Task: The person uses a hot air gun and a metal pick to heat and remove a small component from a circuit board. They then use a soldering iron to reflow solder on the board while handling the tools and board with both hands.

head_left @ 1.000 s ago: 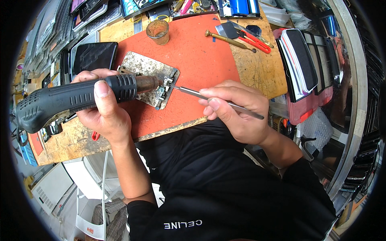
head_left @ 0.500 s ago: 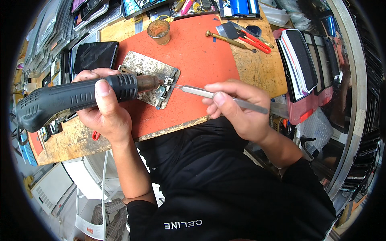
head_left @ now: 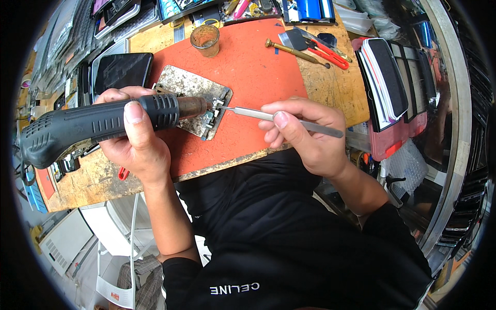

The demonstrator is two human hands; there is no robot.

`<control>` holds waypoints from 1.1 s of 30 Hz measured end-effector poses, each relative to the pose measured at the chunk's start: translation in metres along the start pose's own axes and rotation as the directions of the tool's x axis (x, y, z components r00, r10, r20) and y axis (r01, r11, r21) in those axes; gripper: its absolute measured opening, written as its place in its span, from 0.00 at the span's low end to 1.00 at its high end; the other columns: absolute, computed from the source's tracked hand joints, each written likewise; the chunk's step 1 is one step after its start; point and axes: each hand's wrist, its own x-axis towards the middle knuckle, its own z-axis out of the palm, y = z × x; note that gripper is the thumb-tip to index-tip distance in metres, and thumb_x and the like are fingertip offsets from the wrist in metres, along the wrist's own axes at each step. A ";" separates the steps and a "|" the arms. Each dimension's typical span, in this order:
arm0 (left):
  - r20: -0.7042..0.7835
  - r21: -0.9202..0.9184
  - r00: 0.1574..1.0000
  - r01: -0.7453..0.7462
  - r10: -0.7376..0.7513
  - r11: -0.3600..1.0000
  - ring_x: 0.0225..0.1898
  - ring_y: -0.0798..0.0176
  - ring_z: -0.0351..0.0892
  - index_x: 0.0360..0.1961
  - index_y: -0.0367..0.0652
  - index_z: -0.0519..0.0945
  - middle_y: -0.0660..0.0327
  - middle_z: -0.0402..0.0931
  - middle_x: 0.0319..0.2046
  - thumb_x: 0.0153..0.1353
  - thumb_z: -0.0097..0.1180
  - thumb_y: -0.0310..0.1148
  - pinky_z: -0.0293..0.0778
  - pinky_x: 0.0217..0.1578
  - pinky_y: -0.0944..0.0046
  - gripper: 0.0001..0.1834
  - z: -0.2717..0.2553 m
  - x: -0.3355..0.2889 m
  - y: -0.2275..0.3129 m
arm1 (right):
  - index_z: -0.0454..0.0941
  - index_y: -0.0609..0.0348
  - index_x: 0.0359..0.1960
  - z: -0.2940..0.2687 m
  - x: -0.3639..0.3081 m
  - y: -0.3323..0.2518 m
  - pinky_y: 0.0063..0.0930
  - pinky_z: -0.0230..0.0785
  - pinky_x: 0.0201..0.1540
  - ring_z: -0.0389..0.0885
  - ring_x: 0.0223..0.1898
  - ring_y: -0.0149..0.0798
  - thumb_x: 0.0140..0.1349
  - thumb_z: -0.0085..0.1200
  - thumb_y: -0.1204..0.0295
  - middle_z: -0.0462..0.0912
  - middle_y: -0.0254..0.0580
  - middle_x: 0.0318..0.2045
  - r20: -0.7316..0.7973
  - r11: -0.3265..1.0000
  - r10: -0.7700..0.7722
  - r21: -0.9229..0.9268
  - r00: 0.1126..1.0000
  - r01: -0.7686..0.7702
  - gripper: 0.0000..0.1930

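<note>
My left hand is wrapped round a black hot air gun, its metal nozzle pointing right. Just past the nozzle is a small circuit board, clamped at the right side of a stained metal holder plate. Between thumb and fingers my right hand grips silver tweezers. The tweezers' tips reach the edge of the small board beside the nozzle; whether they hold a part is too small to tell. Part of the holder is hidden behind the gun.
An orange-red mat covers much of the wooden bench. Behind the holder stands a small cup. A brass-coloured screwdriver and red-handled pliers lie at the right. A dark tablet lies far left; phone cases stand right.
The tweezers have turned slightly in my right hand, so their arms show more edge-on. The hot air gun has shifted a little to the right.
</note>
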 end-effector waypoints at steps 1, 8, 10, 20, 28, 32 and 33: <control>0.005 0.000 1.000 -0.002 0.002 1.000 0.39 0.61 0.84 0.53 0.38 0.74 0.50 0.85 0.39 0.72 0.66 0.35 0.83 0.47 0.59 0.18 0.000 0.000 0.000 | 0.85 0.76 0.57 -0.001 0.001 0.001 0.24 0.86 0.40 0.91 0.37 0.32 0.82 0.54 0.76 0.91 0.52 0.42 0.010 1.000 -0.024 -0.005 1.000 0.025 0.13; -0.019 0.000 1.000 0.010 -0.010 1.000 0.39 0.60 0.84 0.53 0.37 0.74 0.50 0.85 0.38 0.72 0.66 0.35 0.83 0.48 0.58 0.18 0.000 0.001 -0.001 | 0.87 0.73 0.55 -0.005 0.003 0.005 0.24 0.85 0.39 0.91 0.36 0.31 0.77 0.57 0.82 0.90 0.49 0.40 0.079 0.970 -0.202 -0.120 0.976 0.211 0.11; -0.002 0.002 1.000 -0.007 0.007 1.000 0.39 0.60 0.84 0.53 0.37 0.74 0.50 0.85 0.38 0.71 0.66 0.36 0.83 0.48 0.58 0.18 0.000 0.001 -0.001 | 0.87 0.72 0.55 -0.006 0.005 0.007 0.23 0.85 0.38 0.91 0.36 0.31 0.75 0.59 0.84 0.90 0.48 0.40 0.100 0.952 -0.251 -0.158 0.963 0.264 0.11; -0.026 -0.008 1.000 0.008 -0.009 1.000 0.39 0.60 0.84 0.53 0.37 0.74 0.50 0.84 0.39 0.71 0.67 0.36 0.83 0.47 0.58 0.19 0.000 0.001 -0.001 | 0.88 0.73 0.53 -0.007 0.007 0.012 0.29 0.80 0.35 0.90 0.33 0.38 0.67 0.63 0.88 0.89 0.51 0.36 0.161 0.857 -0.416 -0.261 0.895 0.445 0.14; -0.012 -0.008 1.000 -0.001 0.001 1.000 0.39 0.60 0.84 0.53 0.37 0.74 0.50 0.84 0.39 0.71 0.67 0.35 0.83 0.47 0.58 0.18 0.001 0.001 0.000 | 0.88 0.71 0.50 -0.009 0.008 0.011 0.34 0.81 0.36 0.90 0.35 0.46 0.63 0.66 0.88 0.89 0.52 0.36 0.227 0.762 -0.493 -0.354 0.840 0.543 0.14; -0.046 0.008 0.999 0.012 -0.012 1.000 0.39 0.60 0.84 0.53 0.37 0.74 0.50 0.84 0.39 0.71 0.67 0.36 0.82 0.48 0.58 0.19 0.000 0.001 0.000 | 0.88 0.73 0.50 -0.009 0.011 0.011 0.33 0.83 0.35 0.92 0.34 0.46 0.62 0.66 0.88 0.90 0.54 0.36 0.276 0.688 -0.551 -0.383 0.788 0.616 0.14; -0.024 0.004 1.000 -0.001 0.001 1.000 0.40 0.60 0.84 0.53 0.37 0.74 0.50 0.84 0.39 0.71 0.67 0.36 0.82 0.48 0.58 0.19 0.000 0.001 0.000 | 0.88 0.74 0.50 -0.009 0.012 0.011 0.33 0.83 0.34 0.92 0.33 0.45 0.62 0.65 0.88 0.90 0.55 0.35 0.284 0.670 -0.569 -0.384 0.772 0.635 0.14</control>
